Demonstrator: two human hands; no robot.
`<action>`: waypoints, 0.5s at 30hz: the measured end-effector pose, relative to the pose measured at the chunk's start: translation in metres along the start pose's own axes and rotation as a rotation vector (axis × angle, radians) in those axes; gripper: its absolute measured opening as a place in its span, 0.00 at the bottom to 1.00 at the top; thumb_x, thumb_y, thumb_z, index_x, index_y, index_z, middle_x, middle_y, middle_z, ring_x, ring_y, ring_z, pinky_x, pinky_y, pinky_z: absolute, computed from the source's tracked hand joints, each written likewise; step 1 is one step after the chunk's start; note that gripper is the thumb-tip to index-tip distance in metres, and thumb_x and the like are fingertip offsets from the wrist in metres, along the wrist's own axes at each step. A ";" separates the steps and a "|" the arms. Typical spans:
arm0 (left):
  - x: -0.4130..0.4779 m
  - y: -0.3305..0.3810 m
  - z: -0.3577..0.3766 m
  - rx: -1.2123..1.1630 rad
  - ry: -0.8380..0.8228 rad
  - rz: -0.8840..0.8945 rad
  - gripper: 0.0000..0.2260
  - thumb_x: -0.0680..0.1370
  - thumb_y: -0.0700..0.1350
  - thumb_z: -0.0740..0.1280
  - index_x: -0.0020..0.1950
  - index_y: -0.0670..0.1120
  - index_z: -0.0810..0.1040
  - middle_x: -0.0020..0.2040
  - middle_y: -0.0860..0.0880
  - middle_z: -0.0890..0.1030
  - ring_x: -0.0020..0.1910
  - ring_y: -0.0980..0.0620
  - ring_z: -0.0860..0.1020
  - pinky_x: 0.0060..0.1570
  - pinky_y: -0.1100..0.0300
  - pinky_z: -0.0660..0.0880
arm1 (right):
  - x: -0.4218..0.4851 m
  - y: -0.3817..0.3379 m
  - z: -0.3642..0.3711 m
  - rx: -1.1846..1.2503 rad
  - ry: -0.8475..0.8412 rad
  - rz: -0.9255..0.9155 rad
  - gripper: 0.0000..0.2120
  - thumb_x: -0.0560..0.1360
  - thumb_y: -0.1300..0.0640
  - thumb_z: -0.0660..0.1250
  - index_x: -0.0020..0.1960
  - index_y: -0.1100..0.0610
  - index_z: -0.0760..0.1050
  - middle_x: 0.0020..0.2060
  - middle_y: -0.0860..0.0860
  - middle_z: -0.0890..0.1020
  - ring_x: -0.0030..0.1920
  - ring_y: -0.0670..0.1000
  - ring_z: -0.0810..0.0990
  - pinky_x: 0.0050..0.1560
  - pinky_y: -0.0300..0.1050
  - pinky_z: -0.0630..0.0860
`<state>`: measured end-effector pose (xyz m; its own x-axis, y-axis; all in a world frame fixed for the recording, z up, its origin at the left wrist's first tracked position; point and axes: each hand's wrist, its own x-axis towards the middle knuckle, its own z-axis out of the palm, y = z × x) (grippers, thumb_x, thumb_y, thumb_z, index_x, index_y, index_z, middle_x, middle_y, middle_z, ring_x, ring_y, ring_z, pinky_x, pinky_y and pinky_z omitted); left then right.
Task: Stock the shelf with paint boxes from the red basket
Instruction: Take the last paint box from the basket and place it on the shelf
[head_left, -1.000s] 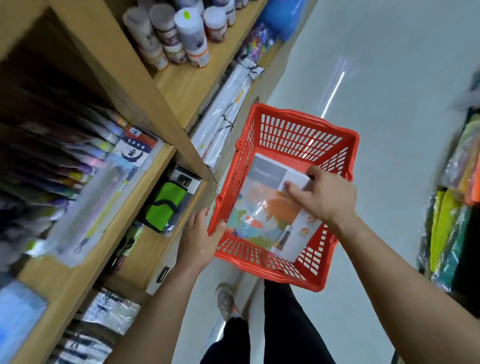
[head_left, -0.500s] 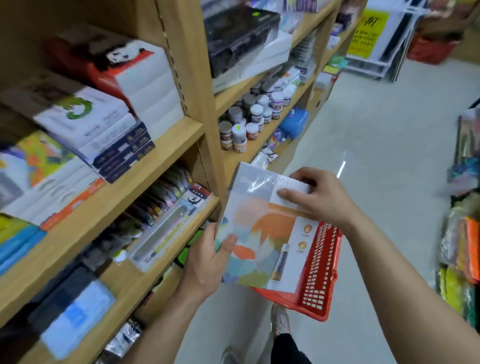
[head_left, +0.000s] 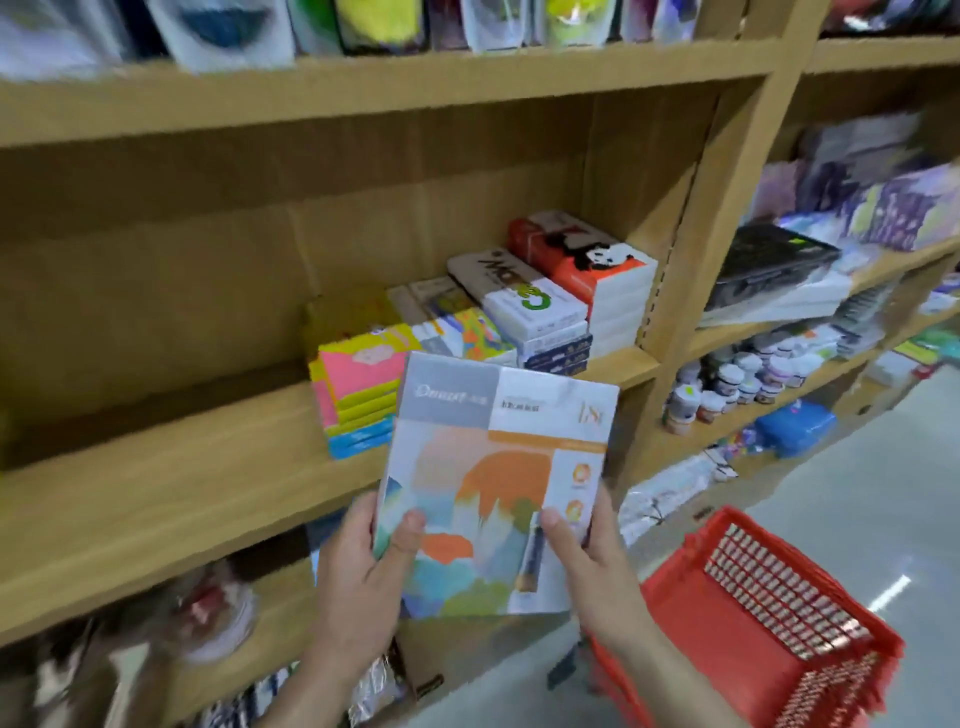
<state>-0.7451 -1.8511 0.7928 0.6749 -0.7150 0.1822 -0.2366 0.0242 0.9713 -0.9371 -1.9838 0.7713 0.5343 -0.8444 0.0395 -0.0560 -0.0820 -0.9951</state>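
- Paint box (head_left: 496, 483) held up in front of the wooden shelf (head_left: 171, 483), face toward the camera, tilted slightly; cover shows an orange and teal landscape under a grey and white header (print too blurred to read).
- Left hand (head_left: 358, 582) grips the box's lower left edge, thumb on the front, fingers behind.
- Right hand (head_left: 597, 566) grips the lower right edge the same way, thumb beside the printed paint tube.
- Box is clear of the shelf board, not touching it; its top edge overlaps the view of the stacks behind.
- On that shelf: pink and yellow boxes (head_left: 358, 389) stacked at left, a white stack (head_left: 524, 306) in the middle, panda boxes (head_left: 587, 265) at right against the upright.
- Left part of the shelf board is bare wood.
- Red basket (head_left: 769, 623) low at right, below the right forearm, over the grey floor (head_left: 857, 499).
- Small jars (head_left: 737, 384) in the next bay to the right.
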 end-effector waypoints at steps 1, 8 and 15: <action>-0.005 0.001 -0.012 -0.020 0.070 -0.009 0.21 0.69 0.74 0.68 0.54 0.63 0.81 0.49 0.56 0.87 0.45 0.55 0.86 0.40 0.58 0.83 | 0.005 -0.008 0.011 -0.003 -0.043 -0.022 0.28 0.71 0.25 0.68 0.68 0.25 0.67 0.64 0.34 0.81 0.63 0.39 0.81 0.57 0.39 0.79; -0.041 0.001 -0.103 0.149 0.506 -0.109 0.15 0.74 0.63 0.67 0.58 0.61 0.78 0.51 0.59 0.85 0.48 0.55 0.85 0.39 0.64 0.81 | 0.019 -0.056 0.105 -0.144 -0.394 -0.222 0.29 0.82 0.52 0.67 0.76 0.31 0.62 0.72 0.34 0.73 0.74 0.43 0.71 0.72 0.47 0.72; -0.016 0.000 -0.185 0.565 0.347 -0.184 0.26 0.79 0.53 0.70 0.74 0.47 0.66 0.64 0.46 0.80 0.63 0.40 0.77 0.58 0.41 0.77 | 0.036 -0.072 0.216 -0.449 -0.397 -0.204 0.31 0.84 0.53 0.62 0.84 0.52 0.56 0.74 0.51 0.75 0.72 0.57 0.74 0.67 0.55 0.76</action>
<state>-0.6264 -1.7106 0.8182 0.9016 -0.4050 0.1517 -0.3610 -0.5116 0.7797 -0.7318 -1.8937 0.8245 0.8388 -0.5349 0.1017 -0.2224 -0.5070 -0.8327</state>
